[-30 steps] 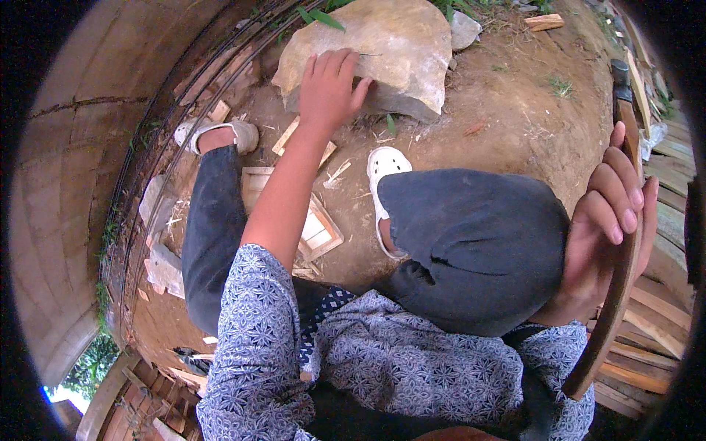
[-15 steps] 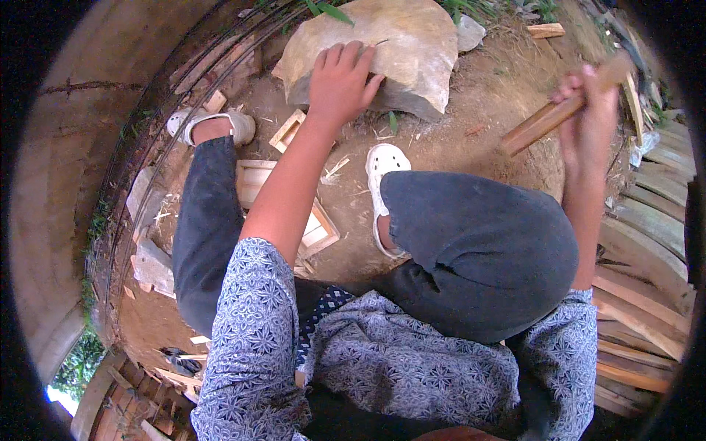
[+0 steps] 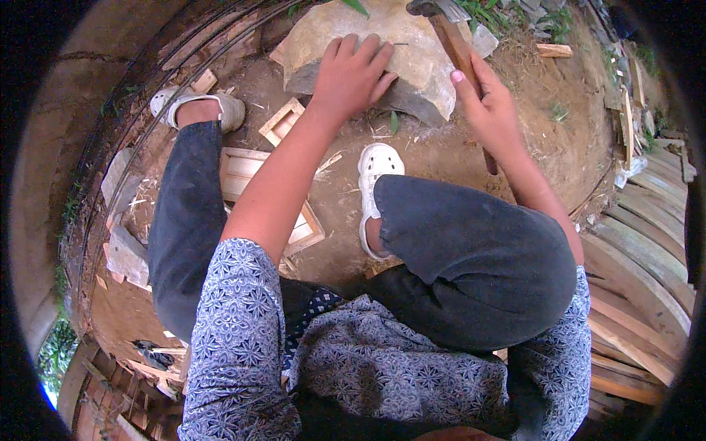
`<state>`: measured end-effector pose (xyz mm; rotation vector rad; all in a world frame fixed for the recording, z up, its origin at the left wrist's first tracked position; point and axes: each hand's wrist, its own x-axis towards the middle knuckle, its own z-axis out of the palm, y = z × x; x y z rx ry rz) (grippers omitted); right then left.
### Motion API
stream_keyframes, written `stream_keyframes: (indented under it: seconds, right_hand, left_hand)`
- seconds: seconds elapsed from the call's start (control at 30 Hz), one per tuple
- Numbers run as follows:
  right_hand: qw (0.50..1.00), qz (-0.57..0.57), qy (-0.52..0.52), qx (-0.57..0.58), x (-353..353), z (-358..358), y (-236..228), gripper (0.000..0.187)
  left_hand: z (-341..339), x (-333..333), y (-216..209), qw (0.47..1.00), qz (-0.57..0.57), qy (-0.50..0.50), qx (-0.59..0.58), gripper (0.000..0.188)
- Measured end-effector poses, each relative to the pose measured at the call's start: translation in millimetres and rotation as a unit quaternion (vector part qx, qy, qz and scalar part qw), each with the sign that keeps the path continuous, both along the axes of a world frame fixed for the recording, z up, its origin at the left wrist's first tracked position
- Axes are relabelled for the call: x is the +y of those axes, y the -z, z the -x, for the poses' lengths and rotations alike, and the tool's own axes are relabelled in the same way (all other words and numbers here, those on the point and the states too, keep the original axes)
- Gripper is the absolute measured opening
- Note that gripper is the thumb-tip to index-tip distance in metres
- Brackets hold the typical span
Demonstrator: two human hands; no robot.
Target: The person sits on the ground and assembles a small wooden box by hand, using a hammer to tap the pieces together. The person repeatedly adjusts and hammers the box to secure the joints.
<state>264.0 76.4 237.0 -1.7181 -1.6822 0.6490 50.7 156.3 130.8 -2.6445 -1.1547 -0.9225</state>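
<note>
A large pale stone with a flattish top lies on the ground in front of me. My left hand rests on its top, palm down, fingers spread and holding nothing. Just beyond my left fingertips, a thin dark nail-like piece lies on the stone. My right hand is wrapped round the wooden handle of a hammer. The hammer's dark metal head is raised over the stone's right side, partly cut by the picture's top edge. The handle's lower end shows below my right hand.
Small wooden frames lie on the dirt between my legs, among splinters. My feet wear white clogs. Long planks and slats are stacked at the right. Dark cables curve along the left, with broken stone slabs nearby.
My right hand has swung the hammer from the far right inward and up to the stone's right side. My left hand stays on the stone. The view has shifted slightly.
</note>
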Motion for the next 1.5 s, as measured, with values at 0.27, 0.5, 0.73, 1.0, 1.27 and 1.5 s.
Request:
stream_keyframes:
  seconds: [0.27,0.5,0.73,1.0,1.27,1.5]
  right_hand:
    - [1.000,0.019,0.008,0.023,-7,3,13,0.053]
    - [0.993,0.043,0.009,-0.106,-4,-6,35,0.054]
    - [0.999,-0.035,0.011,-0.011,-3,13,10,0.054]
    - [0.999,-0.016,0.029,-0.004,-5,12,13,0.054]
    - [0.997,-0.063,0.011,-0.035,-4,-2,35,0.051]
    - [0.994,0.030,-0.041,-0.093,-8,-12,35,0.050]
  left_hand:
    - [-1,3,-3,1.000,0.000,-0.001,0.027,0.047]
    - [-6,2,-9,0.999,0.017,-0.002,0.034,0.046]
    - [2,2,-2,0.999,0.008,-0.007,0.034,0.046]
    - [1,5,2,0.999,-0.017,-0.011,0.032,0.045]
    - [0,4,-4,0.999,0.001,-0.006,0.042,0.046]
    - [-4,3,-4,0.999,0.007,-0.008,0.041,0.044]
